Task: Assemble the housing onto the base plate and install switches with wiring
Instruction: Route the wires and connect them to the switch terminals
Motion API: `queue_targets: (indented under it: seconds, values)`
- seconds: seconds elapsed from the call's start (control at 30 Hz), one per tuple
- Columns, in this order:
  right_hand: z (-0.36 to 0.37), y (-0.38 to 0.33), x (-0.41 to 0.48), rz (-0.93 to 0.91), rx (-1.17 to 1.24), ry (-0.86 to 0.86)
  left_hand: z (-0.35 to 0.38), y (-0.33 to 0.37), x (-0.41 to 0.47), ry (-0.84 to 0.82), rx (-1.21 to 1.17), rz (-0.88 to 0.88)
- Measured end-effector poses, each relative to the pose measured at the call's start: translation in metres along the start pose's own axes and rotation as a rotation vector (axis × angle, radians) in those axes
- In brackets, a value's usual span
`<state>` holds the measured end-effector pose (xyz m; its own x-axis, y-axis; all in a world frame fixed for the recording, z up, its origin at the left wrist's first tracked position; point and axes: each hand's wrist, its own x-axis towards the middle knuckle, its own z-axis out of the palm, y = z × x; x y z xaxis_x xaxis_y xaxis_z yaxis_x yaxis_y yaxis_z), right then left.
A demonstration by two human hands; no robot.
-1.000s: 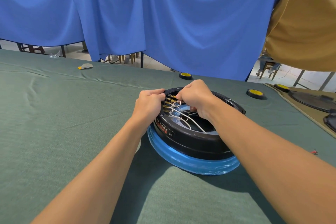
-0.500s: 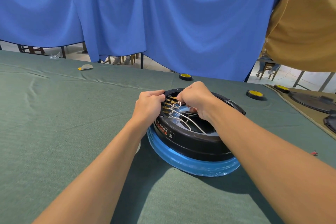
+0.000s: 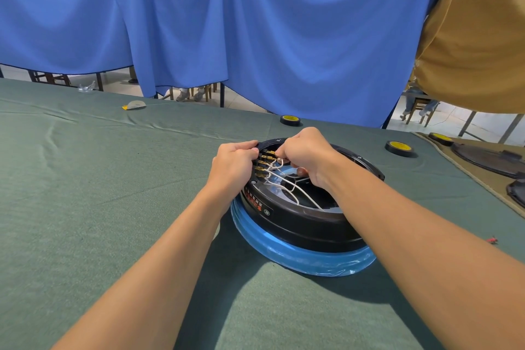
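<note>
Sitting mid-surface, head view: the housing (image 3: 298,224), a shallow round ring of smooth, glossy black plastic, open on top, with small print on its near-left wall. It stands on the base plate (image 3: 298,260), a wider disc wrapped in shiny, wrinkled blue film.
Brass tabs: a row of flat metal terminals (image 3: 262,162) inside the housing's far-left wall.
White wires: thin looping cords (image 3: 287,186) that run from the tabs across the open inside.
Left hand: the left hand (image 3: 234,163) has its fingers curled over the housing's far-left rim and grips it from outside, just beside the tabs.
Right hand: the right hand (image 3: 305,152) reaches over the housing from the right with bent fingers and pinches the end of one of the white wires at the farthest tab.
Surface: matte green felt-like cloth (image 3: 99,179), creased toward the far left.
Tape rolls: two flat black rolls with yellow faces (image 3: 290,120) (image 3: 399,148), beyond the housing and apart from both hands.
Backdrop: a blue curtain (image 3: 255,37) hanging in soft folds.
</note>
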<state>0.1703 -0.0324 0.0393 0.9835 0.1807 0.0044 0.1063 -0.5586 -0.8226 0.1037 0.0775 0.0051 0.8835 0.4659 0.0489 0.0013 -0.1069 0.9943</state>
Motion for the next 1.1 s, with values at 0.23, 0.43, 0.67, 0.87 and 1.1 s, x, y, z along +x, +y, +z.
queue_targets:
  seconds: [0.23,0.43,0.67,0.87,1.1]
  values:
    - [0.001,-0.001,-0.001,-0.035,-0.032,0.004,0.0,-0.001,0.001,-0.002,0.005,0.006]
    - [0.004,-0.002,-0.002,-0.093,-0.067,0.016,0.0,-0.002,0.002,-0.004,0.008,0.003]
    - [0.003,-0.004,-0.006,-0.156,-0.158,0.017,0.0,-0.002,0.003,0.002,0.008,0.002]
    - [-0.004,0.002,-0.016,-0.384,-0.242,0.038,0.0,-0.003,0.003,0.002,-0.004,0.003]
    - [-0.005,0.001,-0.022,-0.481,-0.347,0.008,-0.001,-0.002,0.002,-0.003,-0.005,0.0]
